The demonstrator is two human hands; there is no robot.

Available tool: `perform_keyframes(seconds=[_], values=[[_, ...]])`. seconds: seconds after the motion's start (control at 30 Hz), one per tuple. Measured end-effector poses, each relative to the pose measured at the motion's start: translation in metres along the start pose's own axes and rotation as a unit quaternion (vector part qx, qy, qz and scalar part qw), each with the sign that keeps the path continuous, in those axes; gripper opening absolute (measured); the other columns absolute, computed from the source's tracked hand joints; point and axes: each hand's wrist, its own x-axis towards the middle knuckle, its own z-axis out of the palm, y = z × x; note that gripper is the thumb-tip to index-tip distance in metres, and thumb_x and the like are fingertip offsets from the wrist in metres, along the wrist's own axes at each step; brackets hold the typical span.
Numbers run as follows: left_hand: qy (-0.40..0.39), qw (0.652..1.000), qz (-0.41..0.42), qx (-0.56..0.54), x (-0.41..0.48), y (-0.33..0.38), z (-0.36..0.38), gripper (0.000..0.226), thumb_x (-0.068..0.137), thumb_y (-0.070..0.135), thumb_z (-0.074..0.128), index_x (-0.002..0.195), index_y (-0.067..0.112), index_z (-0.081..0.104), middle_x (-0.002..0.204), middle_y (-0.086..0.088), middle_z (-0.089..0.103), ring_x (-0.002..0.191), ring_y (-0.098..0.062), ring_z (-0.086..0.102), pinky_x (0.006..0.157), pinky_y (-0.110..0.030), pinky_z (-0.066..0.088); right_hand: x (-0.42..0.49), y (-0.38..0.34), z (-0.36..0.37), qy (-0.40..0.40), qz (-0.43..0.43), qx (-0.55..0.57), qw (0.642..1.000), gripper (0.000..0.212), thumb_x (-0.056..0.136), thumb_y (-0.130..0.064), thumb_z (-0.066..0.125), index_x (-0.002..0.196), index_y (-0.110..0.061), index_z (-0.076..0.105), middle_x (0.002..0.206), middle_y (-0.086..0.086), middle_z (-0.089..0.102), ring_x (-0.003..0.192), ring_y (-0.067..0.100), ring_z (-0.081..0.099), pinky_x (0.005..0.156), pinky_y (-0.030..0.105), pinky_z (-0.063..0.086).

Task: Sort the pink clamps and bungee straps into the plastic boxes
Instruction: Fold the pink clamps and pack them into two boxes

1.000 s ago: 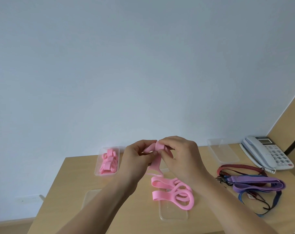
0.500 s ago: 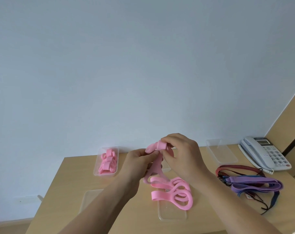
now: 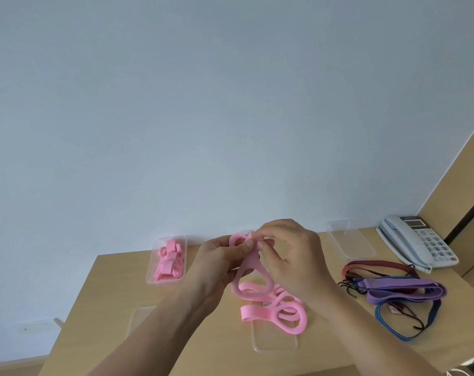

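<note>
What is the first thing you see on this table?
Two hands meet in the middle: the left hand and right hand both pinch a pink clamp above a pile of pink clamps on the wooden table. Back left, a clear plastic box holds more pink ones. On the right lie purple, red and blue bungee straps beside a white telephone.

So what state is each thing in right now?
Left hand, pinching the held clamp
Right hand, pinching the held clamp
Held clamp, dangling from both hands
Loose clamps, piled on the table
Left box, open, holds clamps
Right box, open, empty
Bungee straps, heaped on the table
Phone, handset on its cradle
</note>
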Motion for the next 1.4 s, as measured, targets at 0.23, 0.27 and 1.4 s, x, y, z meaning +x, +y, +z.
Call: perform_keyframes(seconds=[0.23, 0.27, 1.4], values=[[-0.010, 1.000, 0.010, 0.006, 0.003, 0.003, -0.006, 0.019, 0.085, 0.003, 0.077, 0.104, 0.003, 0.079, 0.103, -0.023, 0.075, 0.091, -0.029, 0.070, 0.083, -0.040, 0.056, 0.015, 0.009, -0.006, -0.153, 0.127, 0.011, 0.980, 0.020, 0.090, -0.012, 0.069, 0.109, -0.017, 0.074, 0.111, -0.010, 0.068, 0.107, 0.006, 0.062, 0.091, 0.035, 0.053], [-0.009, 1.000, 0.008, 0.000, 0.003, 0.002, -0.008, 0.022, 0.083, 0.003, 0.079, 0.105, 0.002, 0.079, 0.101, -0.021, 0.075, 0.090, -0.030, 0.071, 0.085, -0.042, 0.055, 0.016, 0.008, -0.007, -0.174, 0.126, 0.015, 0.977, 0.017, 0.091, -0.012, 0.067, 0.106, -0.017, 0.075, 0.106, -0.012, 0.071, 0.104, 0.005, 0.064, 0.091, 0.035, 0.053], [-0.057, 0.998, -0.017, 0.029, -0.014, -0.009, -0.040, 0.017, 0.095, 0.010, 0.070, 0.109, 0.009, 0.080, 0.116, -0.013, 0.075, 0.100, -0.027, 0.073, 0.089, -0.048, 0.062, -0.007, -0.016, 0.015, -0.123, 0.112, 0.018, 0.986, 0.010, 0.084, -0.013, 0.076, 0.085, -0.023, 0.072, 0.088, -0.011, 0.072, 0.081, 0.009, 0.063, 0.078, 0.032, 0.052]])
